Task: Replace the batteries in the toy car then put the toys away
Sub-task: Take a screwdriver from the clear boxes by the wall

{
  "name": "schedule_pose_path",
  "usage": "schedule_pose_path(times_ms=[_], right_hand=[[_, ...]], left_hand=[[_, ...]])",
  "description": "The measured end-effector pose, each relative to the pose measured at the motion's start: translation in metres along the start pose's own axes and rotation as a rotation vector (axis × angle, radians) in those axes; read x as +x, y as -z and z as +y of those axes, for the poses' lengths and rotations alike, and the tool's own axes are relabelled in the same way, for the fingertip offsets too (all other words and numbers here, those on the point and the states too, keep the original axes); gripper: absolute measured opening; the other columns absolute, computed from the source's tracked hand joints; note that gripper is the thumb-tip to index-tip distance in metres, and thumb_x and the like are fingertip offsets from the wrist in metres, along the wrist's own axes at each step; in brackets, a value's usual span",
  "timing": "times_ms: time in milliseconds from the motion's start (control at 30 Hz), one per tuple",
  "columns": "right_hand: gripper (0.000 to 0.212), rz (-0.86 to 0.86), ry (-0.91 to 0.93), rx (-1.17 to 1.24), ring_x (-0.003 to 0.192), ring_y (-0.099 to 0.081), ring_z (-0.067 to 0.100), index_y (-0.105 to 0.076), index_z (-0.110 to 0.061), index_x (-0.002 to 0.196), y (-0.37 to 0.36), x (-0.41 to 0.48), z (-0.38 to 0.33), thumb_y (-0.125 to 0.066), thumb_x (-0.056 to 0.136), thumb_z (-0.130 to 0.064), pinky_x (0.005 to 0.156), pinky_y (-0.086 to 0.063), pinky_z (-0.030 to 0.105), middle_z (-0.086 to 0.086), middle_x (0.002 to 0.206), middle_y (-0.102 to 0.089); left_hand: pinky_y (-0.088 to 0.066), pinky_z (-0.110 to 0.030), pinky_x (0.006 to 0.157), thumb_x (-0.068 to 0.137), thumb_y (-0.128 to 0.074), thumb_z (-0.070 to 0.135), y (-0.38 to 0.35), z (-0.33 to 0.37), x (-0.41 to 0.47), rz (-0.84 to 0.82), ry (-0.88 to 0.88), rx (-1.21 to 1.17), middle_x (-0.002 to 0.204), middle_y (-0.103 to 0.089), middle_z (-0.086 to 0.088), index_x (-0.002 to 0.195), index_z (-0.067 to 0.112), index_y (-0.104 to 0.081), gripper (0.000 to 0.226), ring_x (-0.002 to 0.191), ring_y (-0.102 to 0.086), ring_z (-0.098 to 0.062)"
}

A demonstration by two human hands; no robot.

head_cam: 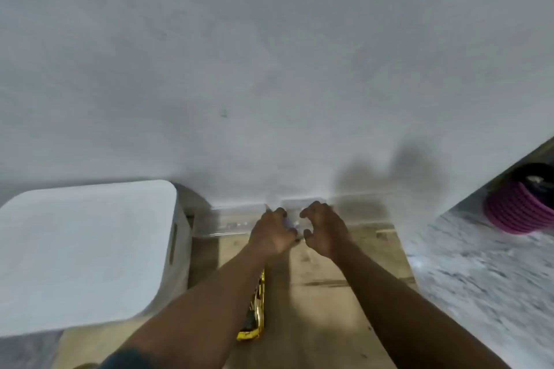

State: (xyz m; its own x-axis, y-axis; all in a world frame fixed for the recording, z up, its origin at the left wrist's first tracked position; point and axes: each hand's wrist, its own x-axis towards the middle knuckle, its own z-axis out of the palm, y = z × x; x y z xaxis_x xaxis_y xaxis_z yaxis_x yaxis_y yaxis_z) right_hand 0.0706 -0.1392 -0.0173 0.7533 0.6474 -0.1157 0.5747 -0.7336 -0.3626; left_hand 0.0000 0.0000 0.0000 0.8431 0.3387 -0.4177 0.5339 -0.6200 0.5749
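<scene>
Partly under L arm (pixel 209 293), toy car (pixel 255 308); white bin (pixel 87 249) near, prob. lidded.

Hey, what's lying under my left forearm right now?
A yellow toy lies on the brown board beneath the left forearm. Only its right edge and near end show; the arm covers the rest, so its full shape cannot be told.

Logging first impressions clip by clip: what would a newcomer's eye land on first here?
The left hand and right hand meet at centre, fingers curled over a clear plastic container against the grey wall. A big white box fills the left side, a yellow toy car shows under the left forearm, and a pink ribbed coil sits at far right.
</scene>
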Motion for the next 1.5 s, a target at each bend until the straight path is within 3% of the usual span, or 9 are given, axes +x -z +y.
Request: schedule_pose_path(times_ms=[167,300,467,733,900,1033,1167,1300,1500], right_hand=[[0.040,0.078,0.011,-0.043,0.108,-0.057,0.023,-0.068,-0.022,0.109,-0.008,0.004,0.001,-0.074,0.070,-0.029,0.097,-0.048,0.038,0.000,0.114,-0.063],[0.050,0.108,0.019,-0.058,0.109,-0.062,0.026,-0.068,-0.021,0.109,-0.020,-0.002,0.009,-0.082,0.061,-0.024,0.095,-0.052,0.037,0.001,0.114,-0.066],[0.052,0.076,0.039,-0.203,0.109,-0.066,0.026,-0.070,-0.019,0.112,-0.032,-0.010,0.010,-0.088,0.062,-0.021,0.090,-0.056,0.038,0.005,0.120,-0.069],[0.046,0.088,0.111,-0.386,0.093,-0.070,0.027,-0.072,-0.015,0.099,-0.037,0.001,0.011,-0.088,0.057,-0.020,0.072,-0.059,0.035,0.009,0.103,-0.073],[0.046,0.082,0.179,-0.494,0.081,-0.071,0.033,-0.070,-0.011,0.095,-0.035,0.007,0.007,-0.087,0.052,-0.012,0.058,-0.058,0.038,0.016,0.092,-0.071],[0.045,0.079,0.241,-0.542,0.065,-0.066,0.034,-0.067,-0.008,0.090,-0.034,0.012,0.001,-0.086,0.049,-0.010,0.045,-0.053,0.037,0.016,0.077,-0.067],[0.048,0.053,0.232,-0.562,0.070,-0.067,0.039,-0.067,-0.006,0.096,-0.040,0.012,-0.001,-0.086,0.052,-0.011,0.050,-0.056,0.043,0.020,0.082,-0.068],[0.039,0.043,0.213,-0.552,0.086,-0.070,0.040,-0.069,-0.006,0.100,-0.040,0.004,0.006,-0.082,0.063,-0.012,0.064,-0.061,0.043,0.025,0.098,-0.071],[0.018,0.095,0.375,-0.346,0.082,-0.072,0.023,-0.068,-0.017,0.085,-0.016,0.005,0.021,-0.079,0.072,-0.013,0.058,-0.060,0.033,0.008,0.091,-0.071]], left_hand=[[-0.047,-0.029,0.078,0.089,-0.066,0.026,-0.006,0.001,0.007,0.042,0.051,-0.144,0.117,-0.066,-0.011,0.131,0.017,-0.052,0.045,0.106,-0.065,-0.031],[-0.056,-0.037,0.083,0.091,-0.063,0.017,-0.019,-0.001,0.009,0.129,0.082,-0.245,0.111,-0.071,-0.012,0.122,0.021,-0.052,0.033,0.098,-0.068,-0.033],[-0.045,-0.028,0.077,0.090,-0.065,0.012,-0.030,0.001,0.002,0.210,0.125,-0.416,0.107,-0.070,-0.009,0.127,0.019,-0.050,0.041,0.098,-0.067,-0.034],[-0.045,-0.024,0.080,0.102,-0.054,0.024,-0.035,-0.001,0.006,0.234,0.215,-0.554,0.113,-0.073,-0.005,0.116,0.014,-0.071,0.025,0.095,-0.066,-0.023],[-0.053,-0.033,0.090,0.097,-0.054,0.013,-0.033,-0.001,0.011,0.218,0.226,-0.554,0.114,-0.075,-0.010,0.110,0.014,-0.075,0.025,0.105,-0.068,-0.031],[-0.052,-0.030,0.080,0.096,-0.052,0.006,-0.032,-0.001,0.012,0.210,0.249,-0.619,0.106,-0.075,-0.010,0.106,0.014,-0.075,0.027,0.096,-0.069,-0.027],[-0.054,-0.022,0.065,0.092,-0.048,-0.002,-0.031,-0.004,0.012,0.138,0.263,-0.730,0.102,-0.075,-0.007,0.107,0.014,-0.075,0.034,0.087,-0.070,-0.020],[-0.061,-0.035,0.079,0.099,-0.047,0.006,-0.030,-0.009,0.011,0.114,0.272,-0.788,0.102,-0.076,-0.009,0.106,0.016,-0.075,0.031,0.091,-0.073,-0.027],[-0.058,-0.040,0.084,0.101,-0.052,0.015,-0.025,-0.010,0.006,0.092,0.287,-0.926,0.097,-0.074,-0.006,0.091,0.027,-0.073,0.026,0.092,-0.070,-0.027]])
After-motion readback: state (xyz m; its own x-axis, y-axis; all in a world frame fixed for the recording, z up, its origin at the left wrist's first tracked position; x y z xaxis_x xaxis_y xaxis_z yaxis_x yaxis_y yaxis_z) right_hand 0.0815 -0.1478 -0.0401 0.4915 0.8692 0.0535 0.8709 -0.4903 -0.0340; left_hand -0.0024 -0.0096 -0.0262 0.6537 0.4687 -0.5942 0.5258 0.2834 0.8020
